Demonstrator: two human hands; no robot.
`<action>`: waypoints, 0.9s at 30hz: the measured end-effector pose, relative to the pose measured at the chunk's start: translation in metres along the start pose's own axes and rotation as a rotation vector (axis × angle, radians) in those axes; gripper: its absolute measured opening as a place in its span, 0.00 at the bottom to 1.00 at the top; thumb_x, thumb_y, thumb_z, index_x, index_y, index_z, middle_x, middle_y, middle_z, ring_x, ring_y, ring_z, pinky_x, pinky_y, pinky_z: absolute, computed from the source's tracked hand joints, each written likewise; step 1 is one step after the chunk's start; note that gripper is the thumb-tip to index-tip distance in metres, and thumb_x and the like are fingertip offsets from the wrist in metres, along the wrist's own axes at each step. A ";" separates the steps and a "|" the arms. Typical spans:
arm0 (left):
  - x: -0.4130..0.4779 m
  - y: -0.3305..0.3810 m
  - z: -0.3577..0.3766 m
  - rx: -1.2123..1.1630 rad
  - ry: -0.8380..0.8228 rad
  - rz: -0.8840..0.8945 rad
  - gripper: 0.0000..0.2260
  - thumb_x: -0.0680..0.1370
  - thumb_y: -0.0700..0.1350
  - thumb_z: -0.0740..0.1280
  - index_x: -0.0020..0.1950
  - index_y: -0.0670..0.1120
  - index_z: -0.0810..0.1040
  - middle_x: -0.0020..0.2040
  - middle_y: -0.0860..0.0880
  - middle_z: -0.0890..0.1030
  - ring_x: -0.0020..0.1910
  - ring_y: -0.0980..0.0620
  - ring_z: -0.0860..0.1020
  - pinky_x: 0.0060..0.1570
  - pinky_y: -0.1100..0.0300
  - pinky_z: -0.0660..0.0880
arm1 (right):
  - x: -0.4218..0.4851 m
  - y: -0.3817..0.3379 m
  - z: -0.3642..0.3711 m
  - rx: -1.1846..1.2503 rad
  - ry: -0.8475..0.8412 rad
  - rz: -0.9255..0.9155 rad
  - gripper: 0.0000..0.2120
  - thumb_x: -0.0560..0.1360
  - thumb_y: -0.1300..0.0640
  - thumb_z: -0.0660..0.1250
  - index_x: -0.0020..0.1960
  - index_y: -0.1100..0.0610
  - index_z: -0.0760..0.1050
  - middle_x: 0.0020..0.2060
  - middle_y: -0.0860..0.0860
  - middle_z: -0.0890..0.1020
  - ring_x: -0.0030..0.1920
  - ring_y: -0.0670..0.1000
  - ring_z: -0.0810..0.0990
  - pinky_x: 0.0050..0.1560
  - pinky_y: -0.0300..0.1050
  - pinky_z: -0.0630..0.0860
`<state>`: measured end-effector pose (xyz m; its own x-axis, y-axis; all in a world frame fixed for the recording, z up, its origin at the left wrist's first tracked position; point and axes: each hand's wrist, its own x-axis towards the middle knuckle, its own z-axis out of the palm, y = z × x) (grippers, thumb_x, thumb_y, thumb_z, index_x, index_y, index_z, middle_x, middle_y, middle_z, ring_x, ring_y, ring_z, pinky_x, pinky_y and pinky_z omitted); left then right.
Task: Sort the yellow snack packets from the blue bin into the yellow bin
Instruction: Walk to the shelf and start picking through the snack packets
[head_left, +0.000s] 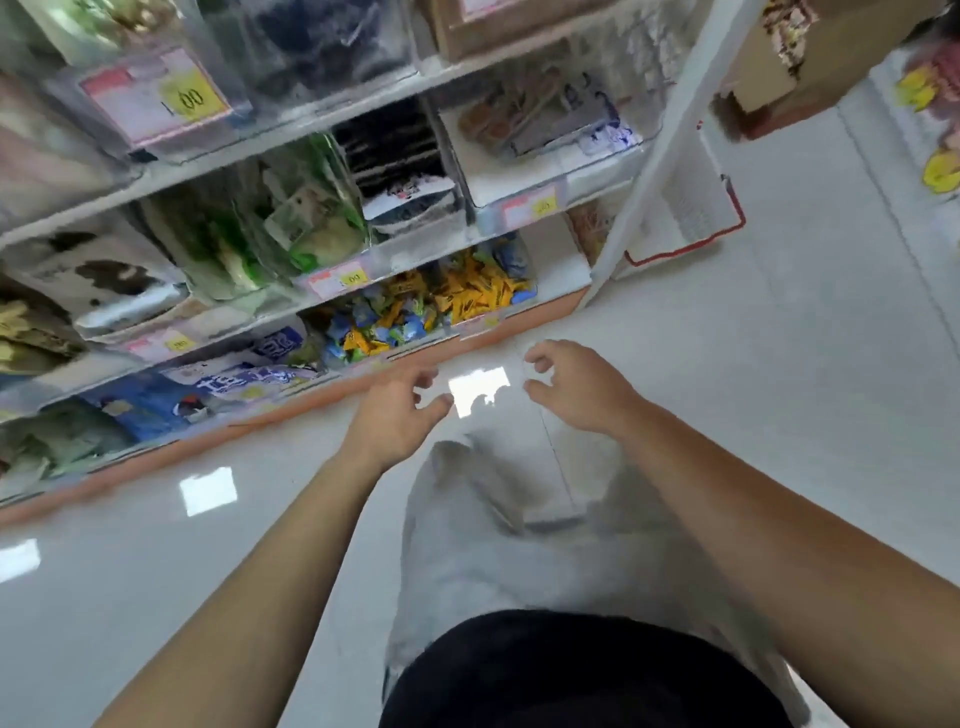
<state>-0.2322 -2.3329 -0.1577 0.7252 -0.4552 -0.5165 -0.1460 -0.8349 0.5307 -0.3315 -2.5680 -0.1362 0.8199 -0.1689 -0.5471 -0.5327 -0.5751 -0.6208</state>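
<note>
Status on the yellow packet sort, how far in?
Done: the yellow bin holds a pile of yellow packets. In hand: nothing; left hand and right hand hover empty, short of the shelf. Left: stray yellow packets lie among blue ones in the blue bin.

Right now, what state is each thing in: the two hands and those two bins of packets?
Left hand, empty, loosely curled, over the floor short of the shelf.
Right hand, empty, loosely curled, apart from the left.
Blue bin, holds blue and green packets with yellow ones mixed in.
Yellow snack packets, several lying unsorted in the blue bin.
Yellow bin, holds mostly yellow packets.
</note>
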 end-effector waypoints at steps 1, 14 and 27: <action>0.015 -0.005 0.015 -0.017 0.032 -0.048 0.19 0.77 0.56 0.69 0.64 0.48 0.76 0.56 0.53 0.79 0.48 0.54 0.78 0.43 0.61 0.72 | 0.026 0.013 0.001 -0.035 -0.025 -0.039 0.18 0.77 0.52 0.68 0.66 0.54 0.74 0.60 0.51 0.78 0.49 0.45 0.74 0.50 0.42 0.70; 0.251 -0.125 0.163 0.165 0.681 0.002 0.19 0.77 0.59 0.67 0.59 0.47 0.74 0.52 0.49 0.81 0.51 0.47 0.78 0.48 0.51 0.76 | 0.328 0.116 0.129 -0.403 0.174 -0.688 0.10 0.77 0.50 0.64 0.56 0.49 0.79 0.51 0.47 0.80 0.53 0.52 0.78 0.48 0.49 0.77; 0.273 -0.166 0.198 0.257 0.859 0.219 0.17 0.81 0.59 0.61 0.62 0.49 0.74 0.48 0.49 0.84 0.47 0.46 0.81 0.45 0.49 0.77 | 0.359 0.137 0.155 -0.331 0.391 -0.851 0.15 0.74 0.43 0.66 0.60 0.42 0.76 0.48 0.42 0.76 0.43 0.42 0.74 0.41 0.44 0.73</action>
<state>-0.1434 -2.3799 -0.5201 0.8989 -0.3109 0.3086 -0.4094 -0.8470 0.3391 -0.1433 -2.5833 -0.5049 0.9451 0.1864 0.2683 0.3020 -0.8118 -0.4998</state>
